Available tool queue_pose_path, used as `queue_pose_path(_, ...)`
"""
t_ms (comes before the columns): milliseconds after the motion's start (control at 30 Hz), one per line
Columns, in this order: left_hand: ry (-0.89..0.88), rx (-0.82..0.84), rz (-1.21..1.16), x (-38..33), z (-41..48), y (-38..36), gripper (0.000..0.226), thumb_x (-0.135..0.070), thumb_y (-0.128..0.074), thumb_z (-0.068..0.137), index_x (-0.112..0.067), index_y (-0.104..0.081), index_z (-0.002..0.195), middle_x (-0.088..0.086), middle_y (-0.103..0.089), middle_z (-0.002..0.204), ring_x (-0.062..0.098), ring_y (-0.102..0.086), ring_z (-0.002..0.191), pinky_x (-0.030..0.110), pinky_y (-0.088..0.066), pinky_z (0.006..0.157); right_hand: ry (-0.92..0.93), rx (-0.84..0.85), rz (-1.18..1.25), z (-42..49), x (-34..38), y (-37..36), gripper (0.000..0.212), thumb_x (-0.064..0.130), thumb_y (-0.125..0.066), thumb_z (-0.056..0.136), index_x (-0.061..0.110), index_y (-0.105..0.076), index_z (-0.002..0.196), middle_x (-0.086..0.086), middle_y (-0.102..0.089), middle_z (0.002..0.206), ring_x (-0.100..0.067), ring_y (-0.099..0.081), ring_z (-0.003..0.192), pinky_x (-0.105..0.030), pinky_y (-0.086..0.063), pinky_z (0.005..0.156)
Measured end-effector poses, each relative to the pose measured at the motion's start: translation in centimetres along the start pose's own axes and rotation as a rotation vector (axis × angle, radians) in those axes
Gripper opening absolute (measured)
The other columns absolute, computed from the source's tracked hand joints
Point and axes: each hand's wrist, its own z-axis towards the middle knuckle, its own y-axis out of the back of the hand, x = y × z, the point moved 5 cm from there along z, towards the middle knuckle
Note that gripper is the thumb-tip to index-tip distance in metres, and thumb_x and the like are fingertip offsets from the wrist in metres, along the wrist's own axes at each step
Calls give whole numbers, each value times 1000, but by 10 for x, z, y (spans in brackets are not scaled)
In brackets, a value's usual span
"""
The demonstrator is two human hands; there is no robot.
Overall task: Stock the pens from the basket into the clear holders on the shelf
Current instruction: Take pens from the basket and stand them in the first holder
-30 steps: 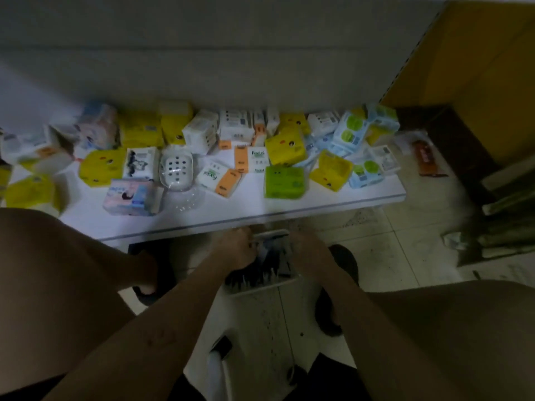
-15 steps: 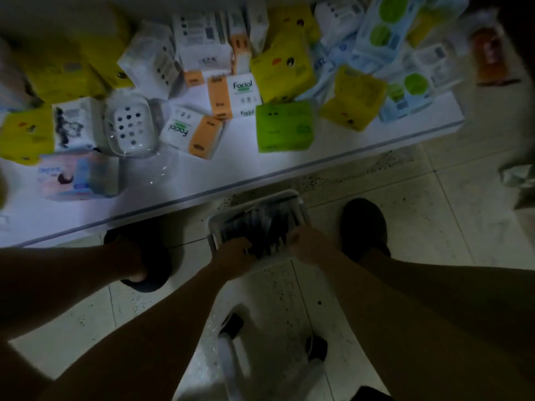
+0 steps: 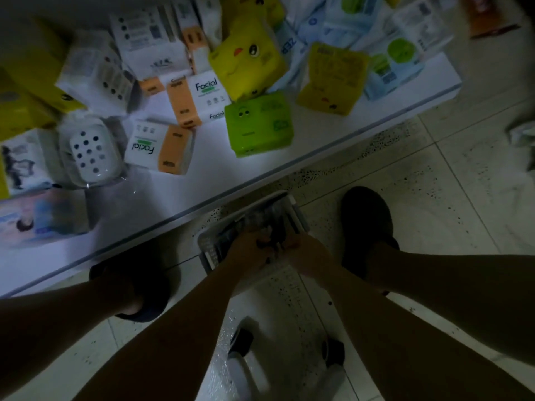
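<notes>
Grip unclear: left hand point(image 3: 249, 250) and right hand point(image 3: 307, 256) reach down into the basket point(image 3: 298, 213) among pens point(image 3: 270, 217).

Glossy plastic packets point(image 3: 262, 124) — speckled tile floor point(image 3: 434, 198)

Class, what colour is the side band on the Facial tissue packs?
Orange band, head view.

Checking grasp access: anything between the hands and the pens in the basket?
Nothing visible. The left hand and right hand are both down in the basket, on the pens; too dark to tell whether either grips one.
</notes>
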Motion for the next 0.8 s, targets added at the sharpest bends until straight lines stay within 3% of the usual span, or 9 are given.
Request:
queue_pose_path(33, -18, -4, 2, 0, -1, 1, 30, -13, -59, 93, -7, -61, 122, 11, -55, 130, 21, -53, 109, 4, -34, 77, 19, 6, -29, 3, 1, -1, 20, 11, -42, 97, 8, -55, 83, -7, -51, 81, -19, -47, 69, -25, -36, 61)
queue_pose_path(100, -32, -54, -13, 1, -4, 7, 29, -15, -55, 95, -9, -62, 122, 8, -56, 129, 21, -53, 113, 8, -29, 79, 33, -13, -37, 11, 0, -4, 22, 13, -44, 97, 4, -62, 104, -15, -61, 104, -27, -58, 90, -27, -40, 71)
queue_pose_path(200, -6, -149, -36, 9, -12, 22, 27, -22, -57, 95, -13, -62, 119, 2, -61, 120, 18, -57, 108, 9, -31, 80, 79, -50, -80, 17, 5, -6, 32, 17, -45, 98, 9, -57, 127, -13, -59, 126, -29, -56, 113, -26, -42, 86)
queue_pose_path(267, -2, -211, -51, 11, -18, 34, 25, -29, -63, 90, -16, -62, 112, -5, -57, 102, 12, -56, 96, 11, -34, 73, 109, -11, -109, 23, 8, -9, 33, 20, -46, 98, 11, -56, 128, -13, -58, 129, -29, -56, 114, -32, -45, 94)
queue_pose_path(367, -37, -329, -83, 10, -24, 56, 22, -31, -70, 83, -17, -58, 94, -6, -50, 94, 16, -53, 90, 26, -43, 77, 128, 5, -62, 31, 13, -7, 29, 20, -47, 98, 14, -60, 124, -12, -57, 127, -31, -56, 114, -37, -46, 96)
queue_pose_path(433, -69, -370, -118, 9, -28, 66, 18, -24, -69, 84, -16, -54, 87, -2, -53, 91, 18, -54, 86, 27, -48, 75, 139, 0, -33, 39, 15, -8, 26, 22, -52, 95, 23, -59, 120, -8, -59, 125, -30, -57, 114, -40, -48, 96)
queue_pose_path(567, -87, -378, -171, 10, -37, 66, 14, -19, -66, 87, -19, -53, 93, -4, -59, 94, 15, -59, 87, 29, -53, 77, 186, 92, -97, 43, 25, -22, 42, 21, -52, 96, 20, -48, 139, -11, -54, 133, -31, -53, 119, -35, -45, 97)
queue_pose_path(700, -100, -419, -336, 9, -51, 67, 30, -19, -64, 89, -28, -47, 112, -15, -58, 82, -3, -59, 71, 12, -50, 54, 152, 69, -106, 46, 24, -33, 55, 10, -50, 93, 19, -40, 146, -13, -46, 144, -32, -44, 132, -37, -35, 110)
queue_pose_path(800, -137, -402, -379, 7, -57, 70, 32, -20, -61, 91, -31, -48, 119, -5, -65, 91, 10, -66, 77, 22, -57, 62, 204, 13, -118, 43, 24, -35, 48, 14, -51, 95, 17, -47, 142, -13, -52, 138, -33, -50, 125, -39, -41, 105)
